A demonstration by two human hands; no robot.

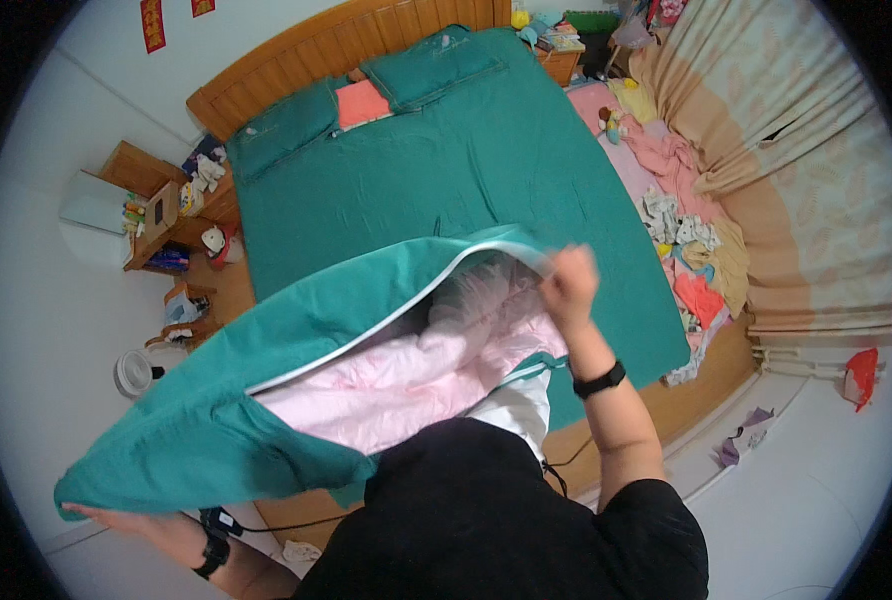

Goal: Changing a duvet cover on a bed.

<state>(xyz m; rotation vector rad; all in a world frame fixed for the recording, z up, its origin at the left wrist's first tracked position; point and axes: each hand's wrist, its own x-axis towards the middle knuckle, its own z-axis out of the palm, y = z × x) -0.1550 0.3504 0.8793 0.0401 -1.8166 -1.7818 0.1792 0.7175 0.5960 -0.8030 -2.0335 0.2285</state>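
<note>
A green duvet cover (326,300) with a white zipper edge is stretched out in front of me, its opening gaping wide. Inside it shows a pale pink quilt (408,375), bunched toward the right. My right hand (572,289), slightly blurred, is closed on the cover's edge at the right end of the opening. At the far left, my left hand (127,521) is at the cover's lower corner; its fingers are partly hidden by the fabric, so its hold is unclear. White cloth (517,409) hangs by my torso. Beyond lies a bed with a green sheet (431,180).
Green pillows (442,67) and a coral cushion (362,103) lie by the wooden headboard (288,67). Clothes (671,217) cover a low surface along the bed's right side, near curtains (813,157). At left stand a wooden desk (150,240) and a fan (135,373). A black cable (296,526) runs below.
</note>
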